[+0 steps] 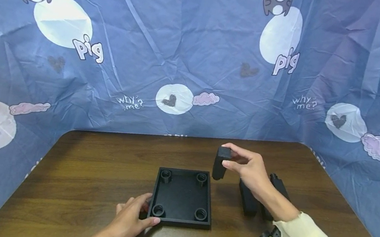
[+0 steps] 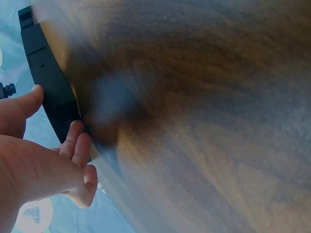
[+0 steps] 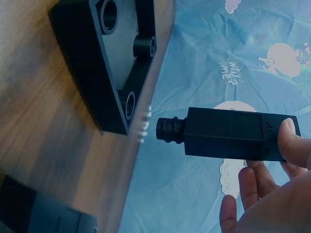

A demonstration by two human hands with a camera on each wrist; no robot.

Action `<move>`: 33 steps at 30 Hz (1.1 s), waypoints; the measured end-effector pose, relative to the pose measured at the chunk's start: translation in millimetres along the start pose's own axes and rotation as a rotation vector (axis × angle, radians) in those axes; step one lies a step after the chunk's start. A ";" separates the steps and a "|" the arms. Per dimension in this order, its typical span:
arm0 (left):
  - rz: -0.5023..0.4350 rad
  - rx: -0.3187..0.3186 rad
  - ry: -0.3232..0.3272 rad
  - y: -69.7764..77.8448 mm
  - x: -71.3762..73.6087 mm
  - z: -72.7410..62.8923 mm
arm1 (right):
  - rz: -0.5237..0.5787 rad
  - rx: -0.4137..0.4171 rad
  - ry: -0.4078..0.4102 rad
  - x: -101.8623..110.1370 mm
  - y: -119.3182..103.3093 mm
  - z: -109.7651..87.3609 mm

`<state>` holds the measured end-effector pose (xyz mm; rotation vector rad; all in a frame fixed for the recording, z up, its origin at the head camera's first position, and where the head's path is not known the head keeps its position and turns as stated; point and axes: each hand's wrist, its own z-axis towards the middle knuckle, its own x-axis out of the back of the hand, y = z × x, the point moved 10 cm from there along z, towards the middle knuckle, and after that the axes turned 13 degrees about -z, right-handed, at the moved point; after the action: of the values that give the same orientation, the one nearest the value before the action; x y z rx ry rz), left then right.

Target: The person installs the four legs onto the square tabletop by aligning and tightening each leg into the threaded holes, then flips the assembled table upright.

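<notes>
A shallow black square panel [image 1: 184,196] lies on the wooden table with its raised rim up and a round socket in each corner. At its near left corner my left hand [image 1: 129,221] grips the edge, thumb on the front side and fingers along the left side. Above the panel's far right side, my right hand [image 1: 250,167] holds up a black square leg [image 1: 220,165] by its top end, thumb against one face. In the right wrist view the leg's threaded end [image 3: 170,129] points away from the hand, apart from the sockets.
Two more black legs, a nearer one [image 1: 248,201] and one with its threaded end pointing to the back [image 1: 279,187], lie on the table [image 1: 94,174] under and beside the right forearm. A blue printed cloth [image 1: 141,47] hangs behind and at both sides.
</notes>
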<state>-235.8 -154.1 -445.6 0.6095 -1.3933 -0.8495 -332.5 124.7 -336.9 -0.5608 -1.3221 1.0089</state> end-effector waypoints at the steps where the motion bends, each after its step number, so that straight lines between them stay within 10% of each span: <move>1: -0.001 0.000 0.000 0.2 0.1 -0.1 | 0.015 0.001 -0.007 -2.3 -0.5 1.6; 33: 0.003 0.015 -0.023 -0.5 -0.9 0.5 | 0.150 0.018 -0.102 -72.3 -28.3 37.6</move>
<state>-236.4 -153.6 -446.5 0.6101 -1.4225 -0.8466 -356.1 42.0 -343.5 -0.6084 -1.3745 1.1846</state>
